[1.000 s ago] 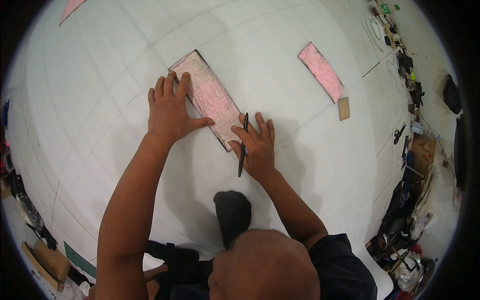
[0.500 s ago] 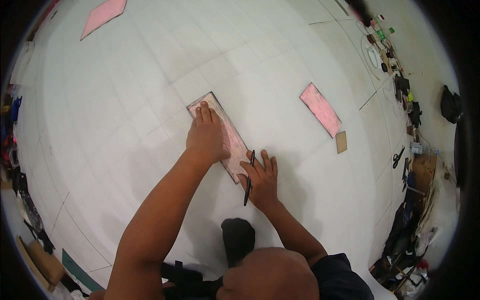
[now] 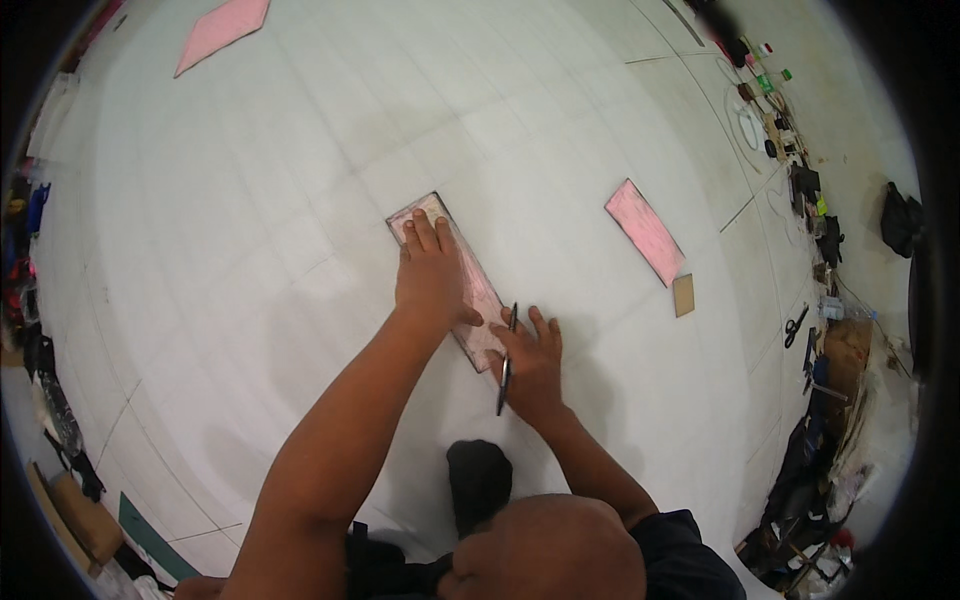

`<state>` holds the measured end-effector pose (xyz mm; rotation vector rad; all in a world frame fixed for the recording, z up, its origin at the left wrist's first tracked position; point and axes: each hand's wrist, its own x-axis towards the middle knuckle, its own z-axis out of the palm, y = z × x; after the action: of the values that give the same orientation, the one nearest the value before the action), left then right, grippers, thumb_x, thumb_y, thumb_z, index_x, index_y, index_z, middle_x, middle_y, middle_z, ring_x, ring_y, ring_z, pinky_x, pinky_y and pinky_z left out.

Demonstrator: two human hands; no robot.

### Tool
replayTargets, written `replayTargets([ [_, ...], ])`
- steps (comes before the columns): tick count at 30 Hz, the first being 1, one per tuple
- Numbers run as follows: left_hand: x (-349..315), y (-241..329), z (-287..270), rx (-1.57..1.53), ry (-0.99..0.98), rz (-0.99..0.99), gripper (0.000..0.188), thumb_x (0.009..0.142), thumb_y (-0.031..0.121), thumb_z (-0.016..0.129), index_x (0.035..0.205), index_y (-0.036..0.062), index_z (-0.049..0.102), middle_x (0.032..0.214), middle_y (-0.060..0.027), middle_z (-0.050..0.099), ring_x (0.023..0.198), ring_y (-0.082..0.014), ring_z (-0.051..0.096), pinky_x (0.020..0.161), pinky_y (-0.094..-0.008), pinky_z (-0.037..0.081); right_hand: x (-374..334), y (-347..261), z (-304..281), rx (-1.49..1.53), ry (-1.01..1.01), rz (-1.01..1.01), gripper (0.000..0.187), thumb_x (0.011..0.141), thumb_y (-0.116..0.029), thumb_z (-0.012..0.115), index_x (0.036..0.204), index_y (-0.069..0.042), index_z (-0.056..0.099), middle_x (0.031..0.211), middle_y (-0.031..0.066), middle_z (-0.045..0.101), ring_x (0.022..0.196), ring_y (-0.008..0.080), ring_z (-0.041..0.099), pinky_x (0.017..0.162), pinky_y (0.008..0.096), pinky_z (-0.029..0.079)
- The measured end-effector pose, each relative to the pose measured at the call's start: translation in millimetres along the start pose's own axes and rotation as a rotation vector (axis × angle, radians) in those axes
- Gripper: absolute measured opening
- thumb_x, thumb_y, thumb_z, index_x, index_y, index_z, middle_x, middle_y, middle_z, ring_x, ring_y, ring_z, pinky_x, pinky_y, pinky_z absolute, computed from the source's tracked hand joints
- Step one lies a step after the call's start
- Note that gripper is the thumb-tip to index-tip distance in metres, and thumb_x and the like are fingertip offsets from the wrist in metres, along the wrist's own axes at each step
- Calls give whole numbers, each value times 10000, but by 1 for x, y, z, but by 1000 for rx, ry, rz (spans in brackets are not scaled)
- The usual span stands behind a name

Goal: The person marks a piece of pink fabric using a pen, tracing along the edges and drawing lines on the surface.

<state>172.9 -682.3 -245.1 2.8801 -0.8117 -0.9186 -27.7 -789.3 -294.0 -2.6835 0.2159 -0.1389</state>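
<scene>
Under both hands lies a long pink rectangular piece [image 3: 478, 287] with dark edges, flat on a white surface. My left hand [image 3: 432, 270] rests flat on its far part, fingers stretched and thumb out to the side. At the near end, my right hand [image 3: 532, 365] has its thumb and some fingers on the piece. A slim black pen [image 3: 504, 380] is held in that hand, slanting between the fingers, its lower end pointing toward me. The fingers of the right hand are partly spread around the pen.
Another pink rectangle [image 3: 645, 232] lies to the right, beside a small tan piece [image 3: 684, 296]. A pink slanted panel [image 3: 222, 35] is at the far left. Black scissors [image 3: 796, 326] and assorted clutter line the right edge. My dark-socked foot [image 3: 480, 485] is close below the hands.
The whole view has shifted slightly. My left hand stays on the pink piece, its thumb now a little farther out. My right hand keeps the pen at the near end.
</scene>
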Motion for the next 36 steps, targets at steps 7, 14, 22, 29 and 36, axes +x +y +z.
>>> replayTargets([
  [7, -1, 3, -3, -9, 15, -12, 1521, 518, 517, 1014, 1596, -127, 155, 1657, -397, 160, 1560, -508, 222, 1258, -470, 322, 111, 9, -19, 663, 227, 111, 320, 1037, -161, 585, 1320, -20, 637, 1261, 194, 673, 1156, 354, 655, 1011, 429, 503],
  [14, 1, 3, 1, 38, 29, 10, 1528, 515, 535, 1009, 1585, -151, 161, 1651, -399, 173, 1560, -509, 223, 1252, -472, 329, 196, 8, 13, 520, 188, -83, 265, 1038, -208, 637, 1188, -6, 719, 1198, 167, 723, 1096, 330, 702, 951, 402, 554],
  [22, 0, 4, -3, 88, 4, -3, 1519, 528, 566, 989, 1589, -149, 169, 1651, -395, 181, 1558, -508, 231, 1249, -468, 327, 205, 5, 20, 527, 105, -117, 255, 1015, -217, 639, 1169, -35, 727, 1214, 120, 736, 1079, 316, 710, 934, 407, 567],
  [29, 0, 1, 2, 68, 33, 23, 1507, 532, 548, 990, 1591, -144, 169, 1649, -396, 181, 1557, -509, 230, 1241, -478, 340, 197, 6, 1, 414, 71, -277, 214, 972, -149, 686, 1161, -49, 700, 1134, 112, 737, 1046, 311, 701, 910, 406, 556],
  [36, 1, 2, 4, 40, 56, -8, 1500, 526, 515, 1000, 1594, -133, 170, 1657, -380, 181, 1553, -504, 242, 1229, -476, 370, 104, 24, -33, 274, -51, -328, 212, 933, -109, 718, 1131, -56, 662, 1092, 110, 713, 1007, 323, 678, 893, 429, 526],
])
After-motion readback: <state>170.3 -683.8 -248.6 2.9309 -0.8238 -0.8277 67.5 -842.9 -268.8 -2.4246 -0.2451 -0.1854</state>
